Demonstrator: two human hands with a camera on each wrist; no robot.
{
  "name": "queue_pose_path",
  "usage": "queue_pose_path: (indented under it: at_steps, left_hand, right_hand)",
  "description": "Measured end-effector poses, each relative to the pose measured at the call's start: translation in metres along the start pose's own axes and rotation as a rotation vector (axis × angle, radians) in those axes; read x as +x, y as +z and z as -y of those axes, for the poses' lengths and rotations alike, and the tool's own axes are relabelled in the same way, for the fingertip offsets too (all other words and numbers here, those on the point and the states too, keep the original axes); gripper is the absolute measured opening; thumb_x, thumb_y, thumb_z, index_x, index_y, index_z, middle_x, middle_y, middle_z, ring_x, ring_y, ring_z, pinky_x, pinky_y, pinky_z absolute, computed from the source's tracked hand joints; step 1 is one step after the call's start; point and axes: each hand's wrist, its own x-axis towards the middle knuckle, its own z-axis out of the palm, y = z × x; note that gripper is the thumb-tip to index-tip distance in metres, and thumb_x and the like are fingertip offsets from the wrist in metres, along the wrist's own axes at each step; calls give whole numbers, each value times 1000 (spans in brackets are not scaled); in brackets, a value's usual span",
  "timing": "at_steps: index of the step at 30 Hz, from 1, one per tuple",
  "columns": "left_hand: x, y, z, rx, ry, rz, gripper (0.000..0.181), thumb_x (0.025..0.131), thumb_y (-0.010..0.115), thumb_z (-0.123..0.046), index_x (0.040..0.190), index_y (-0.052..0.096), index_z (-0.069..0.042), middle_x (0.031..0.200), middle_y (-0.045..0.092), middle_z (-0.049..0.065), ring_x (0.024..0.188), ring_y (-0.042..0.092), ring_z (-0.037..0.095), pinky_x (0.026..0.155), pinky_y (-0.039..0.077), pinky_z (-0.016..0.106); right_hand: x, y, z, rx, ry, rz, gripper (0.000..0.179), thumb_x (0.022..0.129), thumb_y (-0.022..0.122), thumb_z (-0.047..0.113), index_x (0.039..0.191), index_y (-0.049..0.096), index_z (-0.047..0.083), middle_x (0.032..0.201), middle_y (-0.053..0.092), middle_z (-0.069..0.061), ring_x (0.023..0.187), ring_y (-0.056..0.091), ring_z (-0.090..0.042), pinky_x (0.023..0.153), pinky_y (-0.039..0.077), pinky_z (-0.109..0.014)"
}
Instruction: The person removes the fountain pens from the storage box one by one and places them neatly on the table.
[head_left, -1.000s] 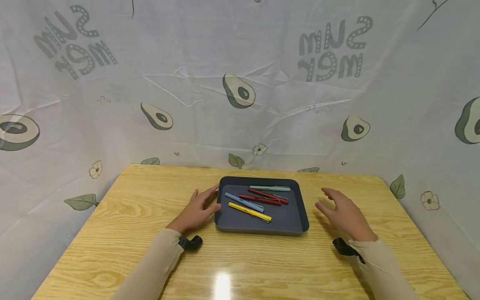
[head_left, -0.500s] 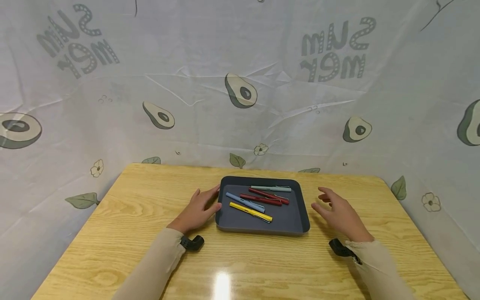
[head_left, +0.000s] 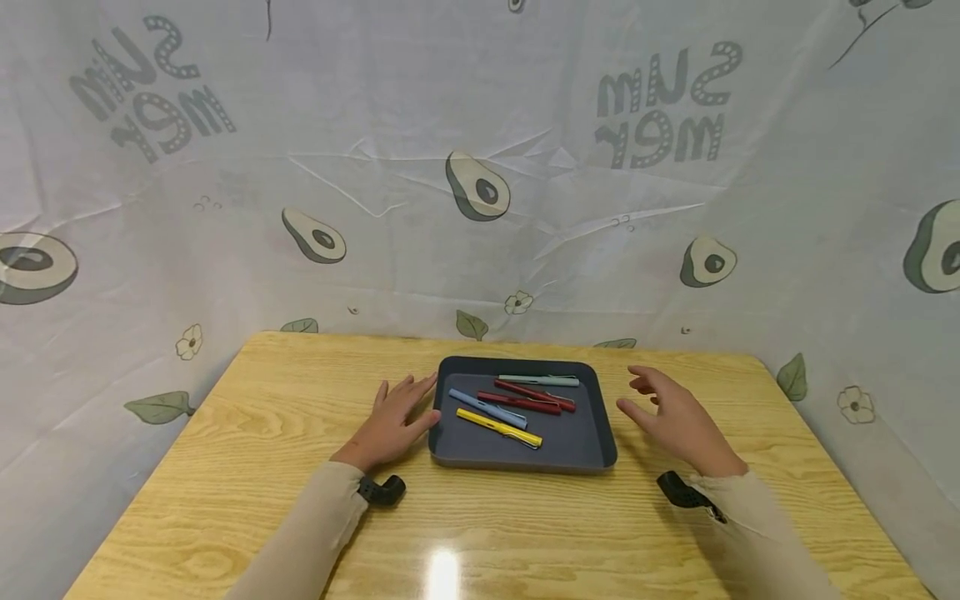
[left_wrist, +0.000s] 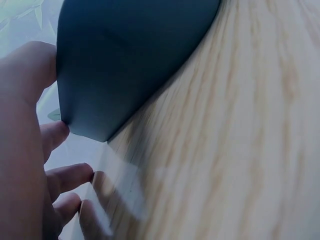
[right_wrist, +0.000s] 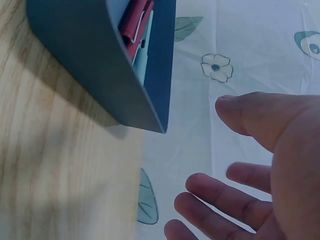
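Note:
A dark grey tray lies on the table with several pens in it. Nearest the front is a yellow pen, then a blue pen. Two red pens cross behind them, and a pale green pen lies along the back. My left hand is at the tray's left side, thumb and fingertips right at the rim, fingers spread. In the left wrist view, the tray's outer wall stands beside the thumb. My right hand hovers right of the tray, apart from it, fingers relaxed and holding nothing.
The wooden table extends around the tray on all sides. Behind it hangs a pale curtain printed with avocados and leaves. Each wrist wears a black camera mount.
My right hand has moved slightly left, closer to the tray's right side. The left hand and the pens keep their places; the head view shifts a little.

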Motion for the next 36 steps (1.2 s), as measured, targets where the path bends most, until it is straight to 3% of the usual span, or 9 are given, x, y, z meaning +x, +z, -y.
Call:
queue_pose_path:
  at_steps: [7,14,22,31,36]
  left_hand:
    - [-2,-2,-1,0,-9,23,71,107,50,-54,167,24,-26,166,35,12,158,18,34,126,-8,60]
    - [-1,1,1,7,-1,15,70,107,49,-52,166,25,-24,165,37,8,158,20,34,126,-7,61]
    - [0,1,1,5,4,9,70,107,51,-53,166,26,-24,166,36,8,158,20,34,126,-7,61]
    - [0,2,4,12,-4,-3,70,106,49,-56,166,24,-29,166,37,6,158,20,33,126,-7,59]
    - [-1,3,5,12,7,-6,70,106,49,-55,166,27,-26,166,36,6,157,21,34,126,-6,60]
  right_hand:
    - [3,-1,12,-19,-30,16,55,103,67,27,147,51,-3,141,57,-26,129,55,-45,105,47,-63]
    - [7,15,30,0,-51,75,44,102,69,24,138,61,-1,135,62,-20,121,60,-42,98,54,-59]
    - [25,32,49,-66,-136,136,34,99,73,21,127,69,2,121,68,-13,108,66,-32,90,58,-51]
    - [50,38,66,-105,-160,252,31,98,74,19,123,70,2,118,71,-12,101,68,-26,88,59,-46]
    - [63,41,70,-108,-171,290,25,97,74,17,119,72,4,113,72,-11,97,68,-24,86,59,-45]
